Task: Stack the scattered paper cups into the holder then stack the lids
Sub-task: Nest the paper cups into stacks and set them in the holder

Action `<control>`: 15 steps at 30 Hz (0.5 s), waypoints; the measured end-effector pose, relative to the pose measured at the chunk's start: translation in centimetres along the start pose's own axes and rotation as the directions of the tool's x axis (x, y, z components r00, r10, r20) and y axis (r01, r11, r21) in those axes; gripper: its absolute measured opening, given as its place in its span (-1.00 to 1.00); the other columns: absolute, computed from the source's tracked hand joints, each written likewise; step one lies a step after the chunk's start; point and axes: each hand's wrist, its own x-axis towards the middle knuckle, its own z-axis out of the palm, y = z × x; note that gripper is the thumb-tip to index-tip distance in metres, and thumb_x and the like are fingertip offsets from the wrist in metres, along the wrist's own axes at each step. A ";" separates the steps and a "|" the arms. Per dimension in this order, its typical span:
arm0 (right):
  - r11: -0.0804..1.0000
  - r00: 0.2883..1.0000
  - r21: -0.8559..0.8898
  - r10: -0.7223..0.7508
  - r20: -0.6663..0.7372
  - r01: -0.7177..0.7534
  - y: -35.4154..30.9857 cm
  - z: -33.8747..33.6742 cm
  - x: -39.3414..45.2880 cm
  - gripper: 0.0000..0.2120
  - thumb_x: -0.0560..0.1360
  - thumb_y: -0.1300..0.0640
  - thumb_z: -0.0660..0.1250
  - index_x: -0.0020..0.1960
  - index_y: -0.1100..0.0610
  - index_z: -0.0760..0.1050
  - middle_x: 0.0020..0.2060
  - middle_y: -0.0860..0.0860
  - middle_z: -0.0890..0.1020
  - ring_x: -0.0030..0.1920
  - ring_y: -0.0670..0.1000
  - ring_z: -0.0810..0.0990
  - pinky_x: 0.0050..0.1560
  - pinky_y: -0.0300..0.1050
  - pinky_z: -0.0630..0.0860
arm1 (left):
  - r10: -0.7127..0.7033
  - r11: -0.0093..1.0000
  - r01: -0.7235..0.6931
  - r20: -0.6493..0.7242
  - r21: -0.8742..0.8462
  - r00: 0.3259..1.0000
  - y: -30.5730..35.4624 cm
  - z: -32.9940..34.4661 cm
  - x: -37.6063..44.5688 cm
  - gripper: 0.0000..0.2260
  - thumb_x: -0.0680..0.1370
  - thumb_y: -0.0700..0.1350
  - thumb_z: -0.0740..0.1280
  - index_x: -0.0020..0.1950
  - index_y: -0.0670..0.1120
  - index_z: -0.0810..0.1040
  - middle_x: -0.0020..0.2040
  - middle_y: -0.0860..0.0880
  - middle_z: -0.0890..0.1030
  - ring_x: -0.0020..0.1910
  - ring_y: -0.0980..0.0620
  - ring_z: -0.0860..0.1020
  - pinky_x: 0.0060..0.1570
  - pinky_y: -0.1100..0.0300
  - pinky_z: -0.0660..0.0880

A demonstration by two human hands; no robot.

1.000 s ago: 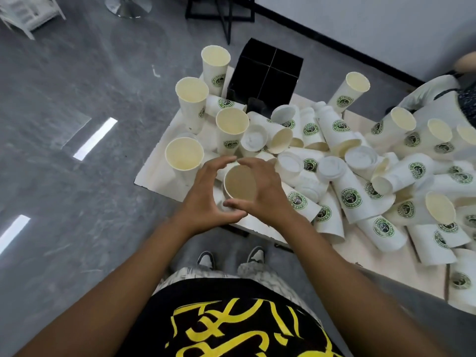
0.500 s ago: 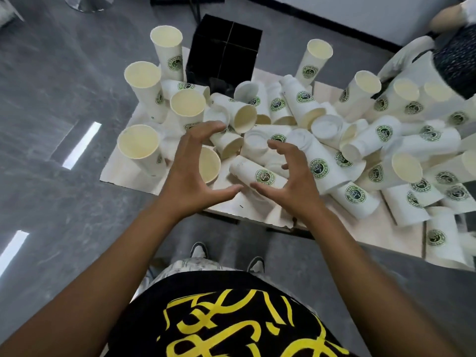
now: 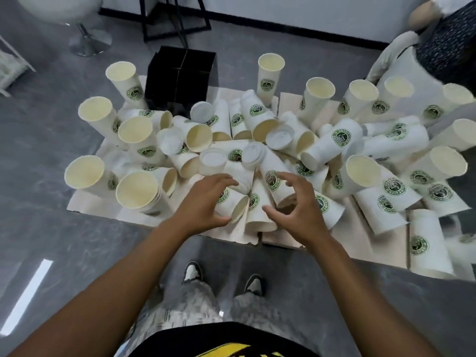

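Observation:
Many white paper cups with green logos lie scattered or stand upright on a low beige board. The black four-compartment holder stands at the board's far left. White lids lie among the cups. My left hand curls over a cup lying on its side, fingers on top and thumb at its rim. My right hand hovers just right of it with fingers spread and curved, holding nothing. A nested stack of cups stands upright at the near left.
Another person is at the far right, beside more upright cups. A stool base and a black metal frame stand on the grey floor behind the holder. My shoes are at the board's near edge.
Both hands let go of the nested cup stack, which now stands at the near left. They moved right, and the left hand came down onto a lying cup.

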 end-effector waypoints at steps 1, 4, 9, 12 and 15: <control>1.000 1.000 0.001 0.011 -0.016 -0.011 0.6 -0.4 -0.1 -0.30 0.36 0.02 0.62 0.42 -0.10 0.41 0.26 -0.43 0.37 0.30 0.01 0.49 0.26 0.16 0.52 | 0.015 0.999 -0.017 0.032 0.051 0.999 -0.2 0.7 0.4 -0.28 0.26 -0.03 0.60 0.41 -0.04 0.53 0.40 -0.08 0.54 0.37 -0.08 0.49 0.36 0.13 0.36; 0.999 0.997 0.004 0.035 -0.069 -0.035 2.0 -1.1 -0.1 -0.30 0.35 0.06 0.63 0.41 -0.05 0.43 0.28 -0.26 0.43 0.36 -0.01 0.41 0.29 0.18 0.51 | 0.023 0.988 -0.043 0.134 0.151 0.991 -0.9 2.6 1.6 -0.27 0.27 -0.02 0.59 0.43 0.03 0.50 0.42 0.01 0.51 0.39 -0.05 0.48 0.30 -0.02 0.44; 0.997 0.992 -0.028 0.064 -0.110 -0.068 3.6 -0.9 0.0 -0.31 0.34 0.07 0.64 0.39 0.01 0.45 0.29 -0.09 0.47 0.34 0.04 0.41 0.39 -0.07 0.36 | -0.020 0.983 -0.035 0.295 0.180 0.955 -1.8 3.8 2.8 -0.22 0.26 0.00 0.57 0.46 0.08 0.41 0.44 0.06 0.47 0.40 -0.04 0.44 0.35 0.01 0.36; 0.997 0.991 -0.042 0.056 -0.120 -0.061 4.4 -0.5 0.0 -0.32 0.34 0.07 0.64 0.38 0.04 0.46 0.28 -0.07 0.48 0.32 0.07 0.43 0.39 -0.21 0.30 | -0.064 0.982 0.003 0.315 0.189 0.947 -2.2 4.3 2.9 -0.21 0.23 -0.06 0.57 0.45 0.04 0.43 0.40 0.04 0.50 0.37 -0.07 0.46 0.29 0.04 0.35; 0.996 0.989 -0.055 0.065 -0.130 -0.073 5.1 -0.4 -0.1 -0.30 0.33 0.06 0.64 0.39 0.03 0.44 0.29 -0.05 0.48 0.34 0.09 0.43 0.40 -0.15 0.31 | -0.077 0.984 0.027 0.282 0.179 0.956 -2.3 4.6 2.8 -0.21 0.26 -0.04 0.59 0.46 0.01 0.42 0.40 0.02 0.51 0.38 -0.07 0.44 0.28 0.10 0.31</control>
